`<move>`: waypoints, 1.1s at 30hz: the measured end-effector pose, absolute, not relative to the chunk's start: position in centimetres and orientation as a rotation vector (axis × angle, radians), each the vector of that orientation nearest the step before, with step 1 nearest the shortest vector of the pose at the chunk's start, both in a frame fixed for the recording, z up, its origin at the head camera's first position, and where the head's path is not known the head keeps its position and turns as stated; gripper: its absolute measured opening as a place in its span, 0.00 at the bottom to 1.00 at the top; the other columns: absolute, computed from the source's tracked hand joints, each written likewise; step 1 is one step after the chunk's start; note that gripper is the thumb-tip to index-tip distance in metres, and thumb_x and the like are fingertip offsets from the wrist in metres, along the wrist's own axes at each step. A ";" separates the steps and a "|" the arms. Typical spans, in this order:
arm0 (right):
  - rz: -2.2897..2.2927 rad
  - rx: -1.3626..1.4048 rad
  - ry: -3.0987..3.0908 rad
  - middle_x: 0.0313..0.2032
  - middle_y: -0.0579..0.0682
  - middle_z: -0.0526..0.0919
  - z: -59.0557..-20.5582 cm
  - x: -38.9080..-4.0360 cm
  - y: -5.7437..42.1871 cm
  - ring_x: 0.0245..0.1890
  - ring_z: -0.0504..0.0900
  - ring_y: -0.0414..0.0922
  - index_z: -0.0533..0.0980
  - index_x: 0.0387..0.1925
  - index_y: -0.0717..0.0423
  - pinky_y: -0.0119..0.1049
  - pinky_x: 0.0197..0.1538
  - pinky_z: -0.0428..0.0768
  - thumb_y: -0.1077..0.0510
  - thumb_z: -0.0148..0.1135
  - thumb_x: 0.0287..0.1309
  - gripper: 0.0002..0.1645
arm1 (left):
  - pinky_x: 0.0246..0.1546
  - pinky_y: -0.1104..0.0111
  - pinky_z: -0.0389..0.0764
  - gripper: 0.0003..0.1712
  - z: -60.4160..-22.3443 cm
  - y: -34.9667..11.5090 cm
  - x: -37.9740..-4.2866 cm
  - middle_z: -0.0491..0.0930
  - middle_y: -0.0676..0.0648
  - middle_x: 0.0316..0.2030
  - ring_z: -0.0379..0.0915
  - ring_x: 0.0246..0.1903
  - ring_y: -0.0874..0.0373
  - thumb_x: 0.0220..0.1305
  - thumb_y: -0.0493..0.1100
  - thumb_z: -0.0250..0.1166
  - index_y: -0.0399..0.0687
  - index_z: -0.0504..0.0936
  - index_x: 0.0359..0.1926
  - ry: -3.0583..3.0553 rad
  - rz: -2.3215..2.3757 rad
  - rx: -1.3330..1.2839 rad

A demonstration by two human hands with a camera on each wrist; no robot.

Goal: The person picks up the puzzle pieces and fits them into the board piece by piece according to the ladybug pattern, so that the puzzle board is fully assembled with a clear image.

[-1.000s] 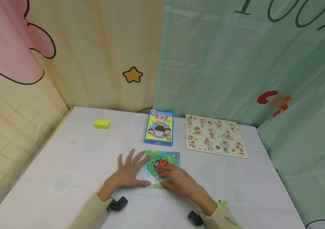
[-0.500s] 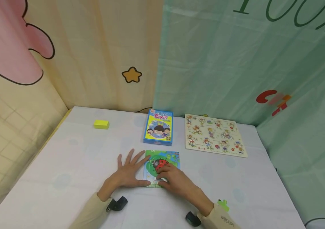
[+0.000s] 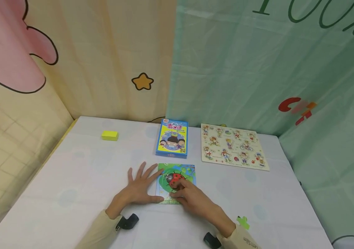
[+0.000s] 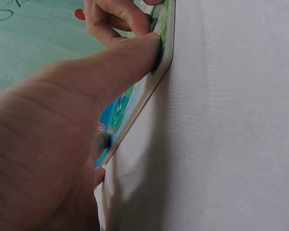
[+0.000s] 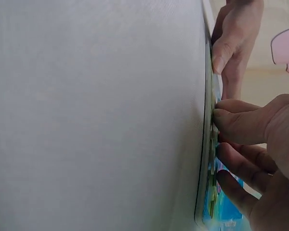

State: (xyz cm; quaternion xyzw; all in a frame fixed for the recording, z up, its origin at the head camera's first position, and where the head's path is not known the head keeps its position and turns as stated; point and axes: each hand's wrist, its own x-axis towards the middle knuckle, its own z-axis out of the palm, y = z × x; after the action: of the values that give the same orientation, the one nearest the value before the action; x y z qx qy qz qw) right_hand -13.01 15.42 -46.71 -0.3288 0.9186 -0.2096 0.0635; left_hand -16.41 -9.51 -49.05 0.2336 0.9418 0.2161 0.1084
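A square picture puzzle point(image 3: 159, 190) with a red ladybug on a green and blue ground lies at the middle of the white table. My left hand point(image 3: 139, 188) rests at its left side with fingers spread; the thumb point(image 4: 144, 50) lies on its lower left edge. My right hand point(image 3: 195, 197) is over its lower right part, fingers bent, thumb and fingertips point(image 5: 221, 118) right at the surface. I cannot tell whether a piece is pinched there. This hand covers part of the ladybug.
Behind the puzzle lies a blue and yellow box point(image 3: 172, 138). A cream board with small figures point(image 3: 236, 147) is at back right, a yellow block point(image 3: 109, 135) at back left. A small green piece point(image 3: 243, 222) lies beside the right sleeve. Curtains point(image 3: 226, 69) hang behind the table point(image 3: 71, 173).
My right hand's fingers have shifted slightly over the lower part of the ladybug puzzle, the thumb and fingertips changing position. The left hand has stayed in place.
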 end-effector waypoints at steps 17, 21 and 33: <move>-0.821 -0.814 2.910 0.52 0.38 0.80 -45.7 -8.9 23.6 0.54 0.77 0.39 0.83 0.45 0.44 0.40 0.56 0.80 0.52 0.70 0.61 0.11 | 0.64 0.26 0.27 0.58 -48.8 -9.6 -16.4 0.47 0.46 0.80 0.27 0.77 0.33 0.51 0.71 0.70 0.59 0.57 0.78 2.752 0.668 0.688; -0.704 -0.617 2.946 0.55 0.37 0.77 -45.9 -7.3 25.9 0.55 0.72 0.39 0.82 0.47 0.40 0.40 0.56 0.79 0.44 0.74 0.54 0.19 | 0.65 0.26 0.28 0.58 -48.6 -9.7 -16.4 0.47 0.46 0.80 0.28 0.77 0.33 0.51 0.72 0.70 0.59 0.57 0.78 2.747 0.658 0.690; -0.510 -0.273 2.800 0.61 0.42 0.72 -44.9 -5.0 31.5 0.60 0.69 0.48 0.77 0.59 0.42 0.47 0.56 0.79 0.32 0.81 0.32 0.48 | 0.65 0.26 0.26 0.58 -48.8 -9.7 -16.4 0.47 0.45 0.80 0.27 0.77 0.32 0.54 0.69 0.69 0.55 0.55 0.78 2.733 0.694 0.699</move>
State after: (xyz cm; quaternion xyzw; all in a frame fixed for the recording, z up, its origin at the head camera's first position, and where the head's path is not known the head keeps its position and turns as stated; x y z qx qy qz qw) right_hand -4.97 31.50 -44.86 -0.0944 0.9696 -0.1765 0.1408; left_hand -16.35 -9.74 -48.84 0.2388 0.9342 0.2372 0.1180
